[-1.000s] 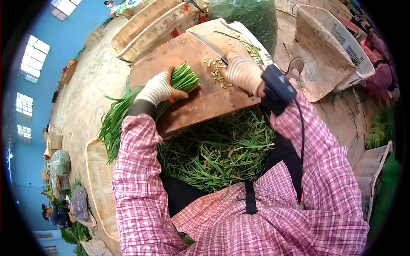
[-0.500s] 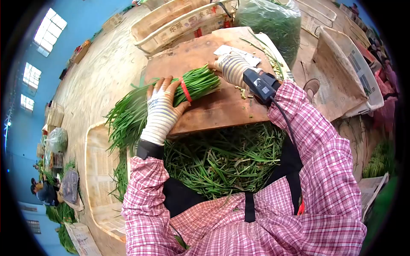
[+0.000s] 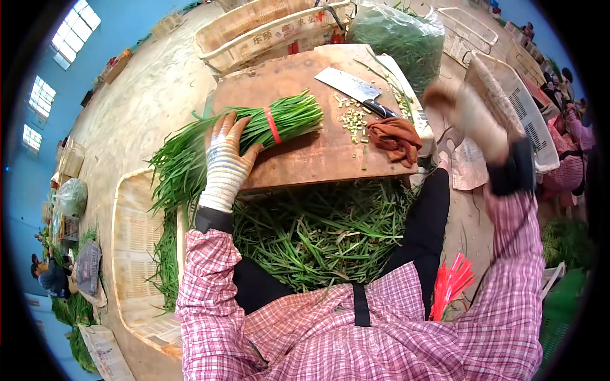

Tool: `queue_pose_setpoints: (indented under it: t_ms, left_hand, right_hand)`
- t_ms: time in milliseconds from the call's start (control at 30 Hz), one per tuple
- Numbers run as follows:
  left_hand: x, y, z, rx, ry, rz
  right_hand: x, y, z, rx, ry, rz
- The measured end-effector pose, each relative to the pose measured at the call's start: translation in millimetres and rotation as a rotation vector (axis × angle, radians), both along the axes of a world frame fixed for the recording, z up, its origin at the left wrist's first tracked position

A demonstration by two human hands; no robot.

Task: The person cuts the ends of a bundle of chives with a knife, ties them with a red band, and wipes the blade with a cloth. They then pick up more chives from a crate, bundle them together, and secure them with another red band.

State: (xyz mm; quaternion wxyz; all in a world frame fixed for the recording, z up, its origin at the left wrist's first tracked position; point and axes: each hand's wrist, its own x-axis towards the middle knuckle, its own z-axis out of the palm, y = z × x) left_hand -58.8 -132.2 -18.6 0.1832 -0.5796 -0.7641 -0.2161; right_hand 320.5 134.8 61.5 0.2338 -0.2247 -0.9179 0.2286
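A bundle of long green stalks (image 3: pixel 289 119) with a red band around it lies on the brown wooden board (image 3: pixel 279 168). My left hand (image 3: pixel 227 149), in a striped glove with bare fingertips, rests on the bundle left of the band, fingers wrapped over the stalks. My right hand (image 3: pixel 467 114) is in the air right of the board, smeared by motion, so its fingers cannot be made out. A cleaver (image 3: pixel 348 84) with a black handle lies on the board, beside cut stalk ends (image 3: pixel 353 120) and a crumpled brown cloth (image 3: pixel 395 140).
Loose green leaves (image 3: pixel 318 235) fill the space below the board. A pale crate (image 3: pixel 136 254) stands at left, another (image 3: pixel 273 32) behind the board. A plastic bag of greens (image 3: pixel 397 47) is behind right. Red strips (image 3: pixel 451 286) hang by my right leg. People sit at far left and right.
My right hand has moved from the bundle's cut end to the right, off the board. The cleaver and cloth now show fully. My left hand remains on the bundle.
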Motion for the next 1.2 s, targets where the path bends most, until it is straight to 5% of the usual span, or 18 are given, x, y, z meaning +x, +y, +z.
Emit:
queue_pose_setpoints:
  t_ms: [67,133,200,300,533,633,833,967,1100,1133,1200]
  left_hand:
    - [8.8,2.7,2.1,0.122,-0.068,-0.079]
    - [27.4,6.5,4.4,0.244,-0.177,-0.200]
    - [58.4,1.8,9.9,0.254,-0.346,-0.287]
    - [97.4,-11.6,-2.3,0.226,-0.385,-0.288]
    - [110.4,-28.5,-30.2,0.156,-0.410,-0.219]
    - [98.2,-29.2,-32.4,0.192,-0.374,-0.217]
    - [85.3,-30.3,-38.6,0.270,-0.437,-0.212]
    - [81.1,-32.1,-42.0,0.274,-0.466,-0.190]
    - [78.7,-38.0,-49.8,0.326,-0.606,-0.173]
    - [79.3,-40.0,-48.1,0.344,-0.654,-0.152]
    - [77.4,-45.2,-43.9,0.363,-0.675,-0.143]
  right_hand:
    - [0.1,-57.6,7.1,-0.149,-0.445,0.429]
    - [-17.8,-67.9,-20.7,-0.131,-0.564,0.481]
    - [-61.6,-62.7,-35.4,0.031,-0.289,0.121]
    - [-140.4,-35.3,-50.5,0.132,0.186,0.095]
    - [-244.2,-6.5,-56.3,0.147,-0.210,0.295]
    - [-250.9,-5.1,-40.8,-0.049,-0.377,0.322]
    - [-263.9,-2.1,-44.0,0.021,-0.494,0.324]
    - [-259.9,-4.9,-47.2,0.442,-0.438,0.351]
    - [-220.7,-0.7,-20.8,0.794,-0.635,0.094]
    - [-196.4,33.9,-35.4,0.778,-0.474,0.039]
    - [-145.2,37.2,-3.4,0.693,-0.684,-0.185]
